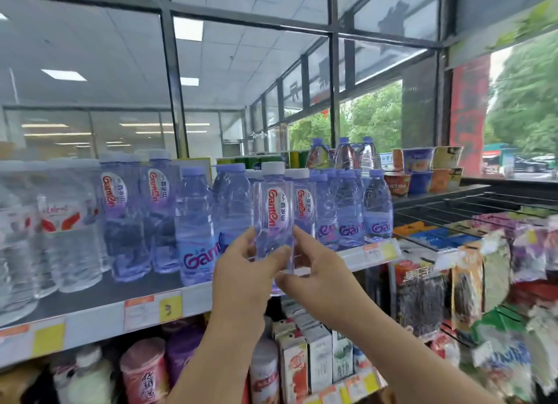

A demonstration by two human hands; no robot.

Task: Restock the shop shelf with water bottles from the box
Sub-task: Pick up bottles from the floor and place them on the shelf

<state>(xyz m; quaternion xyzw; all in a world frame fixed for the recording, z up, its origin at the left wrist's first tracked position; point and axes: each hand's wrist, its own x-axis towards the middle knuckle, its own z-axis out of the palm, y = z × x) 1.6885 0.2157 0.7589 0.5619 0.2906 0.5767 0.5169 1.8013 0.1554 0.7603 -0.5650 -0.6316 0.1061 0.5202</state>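
**One bottle in hand at the shelf edge, restock partly done**

My left hand (241, 270) has its thumb across the front of the water bottle (273, 219) low down, fingers curled behind. My right hand (317, 267) pinches it from the other side, with the thumb near the base. So both hands grasp the one bottle. It is upright, cap on, full of clear water, and held just in front of the shelf (90, 316), not yet set down.

Behind it stands a like bottle with a white cap (305, 202). A larger purple-labelled bottle (196, 231) is on its left and a row of smaller purple-capped ones (350, 210) on its right. As I judge it, much of the shelf is stocked, though bare board shows toward the front left, so there is room for more. The box is out of view, and I cannot tell how many bottles remain in it.
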